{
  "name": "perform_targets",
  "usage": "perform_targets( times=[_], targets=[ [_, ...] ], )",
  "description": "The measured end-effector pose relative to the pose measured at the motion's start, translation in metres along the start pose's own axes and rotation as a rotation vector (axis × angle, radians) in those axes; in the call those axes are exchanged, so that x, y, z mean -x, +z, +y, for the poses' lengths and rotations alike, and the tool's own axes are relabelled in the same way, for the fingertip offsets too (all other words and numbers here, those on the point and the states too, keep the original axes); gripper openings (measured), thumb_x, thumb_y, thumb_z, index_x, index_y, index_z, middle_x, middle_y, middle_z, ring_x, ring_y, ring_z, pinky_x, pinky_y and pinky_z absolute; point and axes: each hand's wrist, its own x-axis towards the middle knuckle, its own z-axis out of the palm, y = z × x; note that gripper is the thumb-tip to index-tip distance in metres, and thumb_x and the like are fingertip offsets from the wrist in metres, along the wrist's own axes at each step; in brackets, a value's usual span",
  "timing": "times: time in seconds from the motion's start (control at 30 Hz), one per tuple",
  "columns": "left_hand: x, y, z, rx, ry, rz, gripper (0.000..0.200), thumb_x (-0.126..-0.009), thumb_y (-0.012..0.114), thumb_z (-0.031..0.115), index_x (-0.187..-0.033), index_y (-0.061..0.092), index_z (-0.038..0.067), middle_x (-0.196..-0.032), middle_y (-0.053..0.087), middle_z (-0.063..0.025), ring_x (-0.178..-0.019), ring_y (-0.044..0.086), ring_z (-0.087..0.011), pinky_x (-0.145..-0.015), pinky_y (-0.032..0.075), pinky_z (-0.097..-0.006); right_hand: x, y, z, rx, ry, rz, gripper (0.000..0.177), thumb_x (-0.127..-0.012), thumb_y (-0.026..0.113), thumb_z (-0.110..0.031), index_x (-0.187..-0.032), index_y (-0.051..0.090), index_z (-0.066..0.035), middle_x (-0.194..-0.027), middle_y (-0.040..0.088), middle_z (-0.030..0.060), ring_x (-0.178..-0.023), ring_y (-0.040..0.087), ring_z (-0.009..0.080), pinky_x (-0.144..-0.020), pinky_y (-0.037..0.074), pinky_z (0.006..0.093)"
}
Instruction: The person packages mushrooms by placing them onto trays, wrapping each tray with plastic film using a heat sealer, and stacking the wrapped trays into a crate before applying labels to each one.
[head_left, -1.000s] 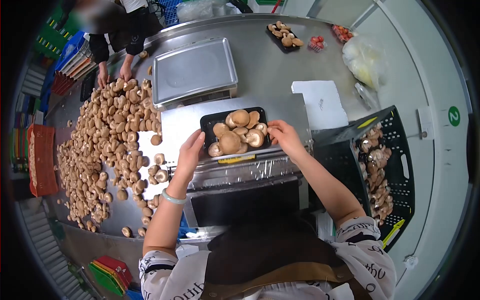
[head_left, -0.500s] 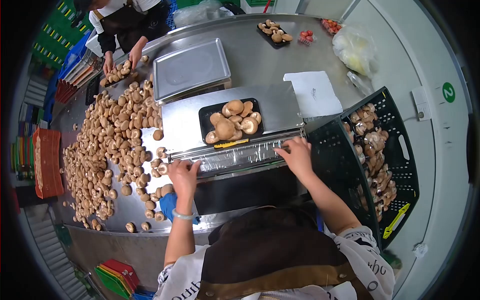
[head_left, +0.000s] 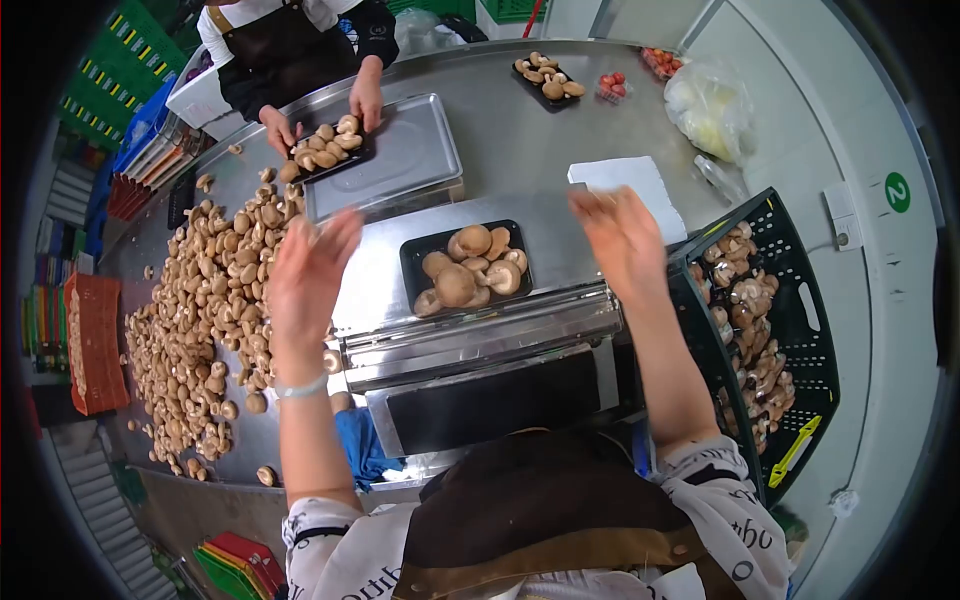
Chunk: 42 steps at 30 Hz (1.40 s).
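Both my hands are raised above the wrapping machine, one on each side of a black tray of brown mushrooms. My left hand is blurred, left of the tray, its fingers drawn together. Opposite it, my right hand has its fingers closed and pointing inward, in front of the white paper. Half a second ago they gripped the edge of clear plastic film; between them now the film is too transparent to make out well. The tray rests on the machine's metal top.
Loose mushrooms are heaped on the left. Behind the machine, a co-worker's hands hold a filled tray at the scale. A dark crate of packed mushrooms stands close on my right. A blue cloth lies beside the machine.
My hands have risen from the film at the machine's front and moved up and away from me. The co-worker has brought a filled tray from the heap to the scale.
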Motion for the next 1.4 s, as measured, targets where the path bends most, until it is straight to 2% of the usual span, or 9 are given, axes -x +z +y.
perform_targets(
  times=[0.13, 0.27, 0.5, 0.6, 0.67, 0.87, 1.13, 1.3, 1.4],
  targets=[
    [-0.064, -0.051, -0.088, -0.738, 0.140, 0.045, 0.024, -0.101, 0.042, 0.026, -0.091, 0.047, 0.005, -0.124, 0.059, -0.0200, -0.114, 0.056, -0.0244, -0.103, 0.038, -0.0354, -0.060, -0.030, 0.079, 1.036, -0.122, -0.056, 0.017, -0.100, 0.044, -0.015, -0.096, 0.050, 0.000, -0.106, 0.066, 0.0150, -0.104, 0.062, 0.0264, -0.092, 0.046, 0.0355],
    [-0.059, -0.070, -0.136, -1.146, 0.012, 0.053, 0.016, -0.097, 0.052, 0.015, -0.085, 0.047, 0.004, -0.078, 0.056, -0.0038, -0.079, 0.050, -0.0108, -0.072, 0.042, -0.0254, -0.065, -0.054, 0.118, 1.566, 0.156, -0.287, 0.018, -0.096, 0.046, -0.018, -0.097, 0.048, 0.000, -0.096, 0.064, 0.0227, -0.094, 0.061, 0.0396, -0.079, 0.047, 0.0411],
    [-0.032, -0.060, -0.107, -0.706, -0.510, -0.207, 0.024, -0.092, 0.060, 0.010, -0.113, 0.056, -0.001, -0.096, 0.058, 0.0002, -0.087, 0.052, -0.0082, -0.079, 0.044, -0.0231, -0.041, -0.054, 0.093, 1.179, 0.624, -0.494, 0.041, -0.090, 0.058, -0.039, -0.090, 0.063, 0.001, -0.085, 0.063, 0.0191, -0.084, 0.061, 0.0333, -0.077, 0.047, 0.0397],
    [-0.004, -0.045, -0.100, -1.209, -0.587, -0.160, 0.030, -0.094, 0.057, 0.027, -0.099, 0.064, -0.002, -0.089, 0.062, -0.0129, -0.085, 0.058, -0.0189, -0.076, 0.045, -0.0308, -0.006, -0.061, 0.091, 1.272, 0.397, -0.491, 0.045, -0.090, 0.057, -0.042, -0.085, 0.063, 0.002, -0.085, 0.063, 0.0178, -0.082, 0.059, 0.0333, -0.076, 0.046, 0.0390],
    [0.018, -0.045, -0.111, -1.231, -0.242, -0.080, 0.034, -0.094, 0.055, 0.029, -0.094, 0.064, -0.004, -0.080, 0.061, -0.0180, -0.076, 0.056, -0.0282, -0.072, 0.044, -0.0342, 0.014, -0.060, 0.091, 1.284, 0.175, -0.445, 0.040, -0.093, 0.055, -0.037, -0.089, 0.061, 0.002, -0.086, 0.063, 0.0173, -0.082, 0.058, 0.0335, -0.075, 0.046, 0.0392],
    [0.053, 0.008, -0.086, -1.171, -0.012, 0.099, 0.032, -0.097, 0.052, 0.024, -0.087, 0.061, -0.004, -0.057, 0.049, -0.0081, -0.055, 0.044, -0.0128, -0.056, 0.039, -0.0280, 0.044, -0.012, 0.051, 1.131, 0.167, -0.244, 0.032, -0.096, 0.052, -0.030, -0.088, 0.057, 0.001, -0.069, 0.057, 0.0156, -0.063, 0.056, 0.0292, -0.063, 0.045, 0.0342],
    [0.136, 0.049, -0.056, -0.950, -0.526, 0.207, 0.039, -0.098, 0.051, 0.033, -0.086, 0.064, -0.002, -0.064, 0.047, 0.0052, -0.062, 0.038, -0.0037, -0.054, 0.032, -0.0221, 0.115, 0.014, 0.011, 0.977, 0.460, -0.194, 0.040, -0.098, 0.049, -0.037, -0.096, 0.061, 0.002, -0.078, 0.060, 0.0051, -0.074, 0.051, 0.0102, -0.069, 0.044, 0.0271],
    [0.173, -0.018, -0.144, -1.172, -0.387, 0.120, 0.040, -0.095, 0.055, 0.033, -0.088, 0.063, -0.005, -0.070, 0.060, -0.0196, -0.067, 0.057, -0.0260, -0.065, 0.044, -0.0361, 0.165, -0.048, 0.071, 1.271, 0.470, -0.165, 0.049, -0.096, 0.047, -0.043, -0.085, 0.060, 0.003, -0.079, 0.061, 0.0258, -0.078, 0.058, 0.0436, -0.070, 0.045, 0.0440],
    [0.175, -0.022, -0.165, -1.599, -0.357, 0.075, 0.040, -0.091, 0.058, 0.037, -0.081, 0.061, -0.001, -0.073, 0.062, -0.0246, -0.069, 0.061, -0.0433, -0.062, 0.045, -0.0482, 0.182, -0.080, 0.094, 1.444, 0.438, -0.145, 0.049, -0.095, 0.048, -0.043, -0.082, 0.059, 0.003, -0.076, 0.061, 0.0274, -0.079, 0.059, 0.0460, -0.069, 0.046, 0.0488]
  ],
)
